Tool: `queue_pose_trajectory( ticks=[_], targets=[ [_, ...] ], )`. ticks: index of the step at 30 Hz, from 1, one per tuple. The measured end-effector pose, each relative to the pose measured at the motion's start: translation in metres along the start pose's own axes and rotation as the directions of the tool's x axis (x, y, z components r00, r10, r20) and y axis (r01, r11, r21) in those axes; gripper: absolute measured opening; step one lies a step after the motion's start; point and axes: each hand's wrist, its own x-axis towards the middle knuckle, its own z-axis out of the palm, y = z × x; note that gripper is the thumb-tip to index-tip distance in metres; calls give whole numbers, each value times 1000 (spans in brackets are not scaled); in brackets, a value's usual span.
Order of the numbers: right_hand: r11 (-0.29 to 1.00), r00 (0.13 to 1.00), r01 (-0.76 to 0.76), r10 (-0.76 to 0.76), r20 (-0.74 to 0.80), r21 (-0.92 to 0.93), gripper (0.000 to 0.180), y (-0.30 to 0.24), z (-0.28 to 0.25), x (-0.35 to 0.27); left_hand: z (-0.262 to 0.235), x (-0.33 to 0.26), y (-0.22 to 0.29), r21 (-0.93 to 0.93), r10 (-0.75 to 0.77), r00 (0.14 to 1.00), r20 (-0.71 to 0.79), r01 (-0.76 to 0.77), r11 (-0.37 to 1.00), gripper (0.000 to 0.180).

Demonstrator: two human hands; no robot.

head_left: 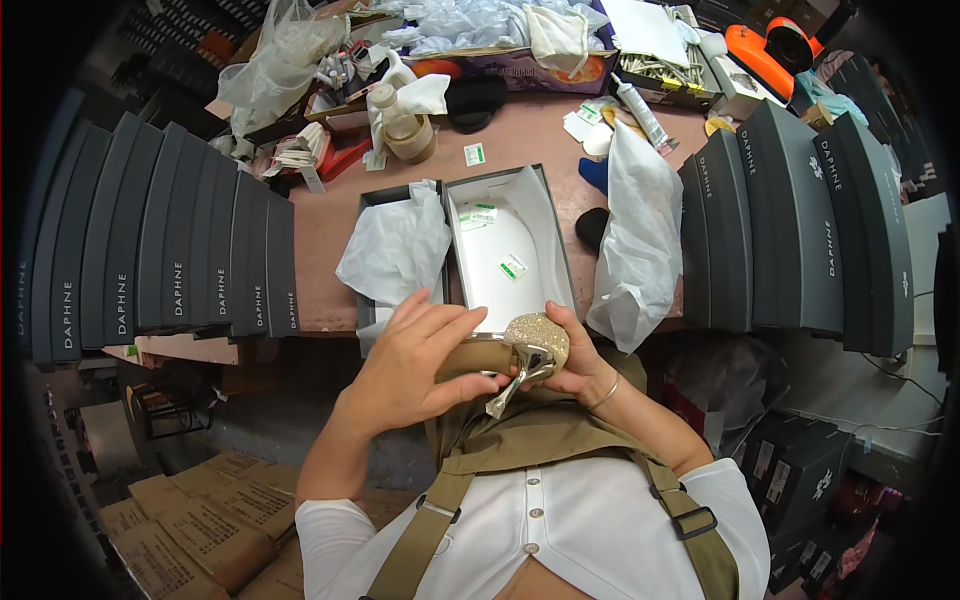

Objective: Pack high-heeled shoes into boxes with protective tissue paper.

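A high-heeled shoe with a glittery gold back and a shiny metallic heel is held in front of my body, its heel pointing down toward me. My right hand grips the shoe's back end, thumb along the glitter. My left hand holds the front part between thumb and fingers, its fingers fairly straight. Just beyond lies an open shoe box with white paper and several small green-and-white labels inside. Beside it on the left, a box lid or tray carries crumpled white tissue paper.
Dark shoe boxes stand in rows at left and right. A white paper-wrapped bundle lies right of the open box. A jar, a tube and an orange tool are farther back. Brown cartons lie at lower left.
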Motion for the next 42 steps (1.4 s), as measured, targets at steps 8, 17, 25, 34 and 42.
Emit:
queue_pose_trajectory(
  ticks=[8, 17, 25, 34, 42],
  targets=[
    [987, 990, -16, -7, -143, -157, 51, 9, 14, -4, 29, 32, 11, 23, -213, 888, 407, 223, 974, 55],
    [981, 994, -3, -19, -110, -195, 51, 25, -3, -6, 24, 19, -20, -353, 121, 826, 551, 98, 931, 66],
    [995, 997, -64, 61, -44, -82, 56, 27, -6, -4, 15, 25, -14, -343, 45, 744, 666, 252, 905, 70],
    [938, 969, 248, -245, 45, -242, 65, -16, -8, -57, -32, -3, -81, -470, -347, 892, -290, 184, 864, 35],
    [671, 829, 391, -554, -75, -631, 65, -52, 23, -108, -13, 55, -188, -41, -560, 788, -256, 570, 821, 50]
  ],
)
